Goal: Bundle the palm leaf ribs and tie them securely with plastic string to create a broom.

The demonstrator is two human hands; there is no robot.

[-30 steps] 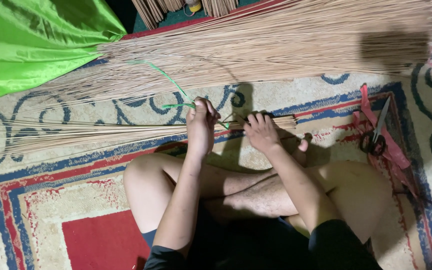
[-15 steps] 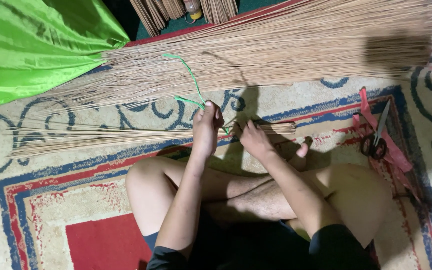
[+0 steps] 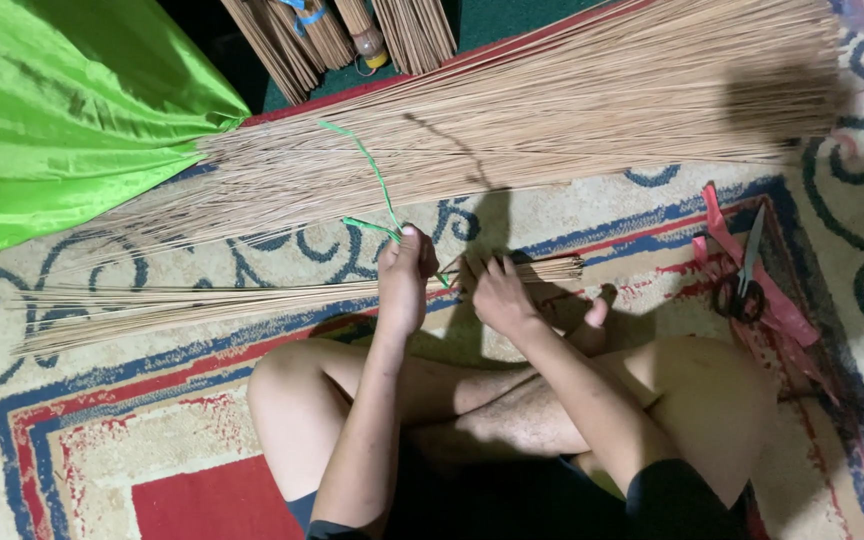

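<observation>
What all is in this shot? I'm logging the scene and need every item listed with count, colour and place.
small stick bundle: one, tan, lying on the rug in front of the legs
large stick pile: one, tan, spread across the top
green string: one, thin, running up from the left hand
green cloth: one, bright green, top left
tied stick bundles: several, tan, top edge
scissors: one pair, dark handles, right, on red strips
rug: one, cream, blue and red, underneath
left hand: holds the string at the small bundle
right hand: grips the small bundle's end
</observation>
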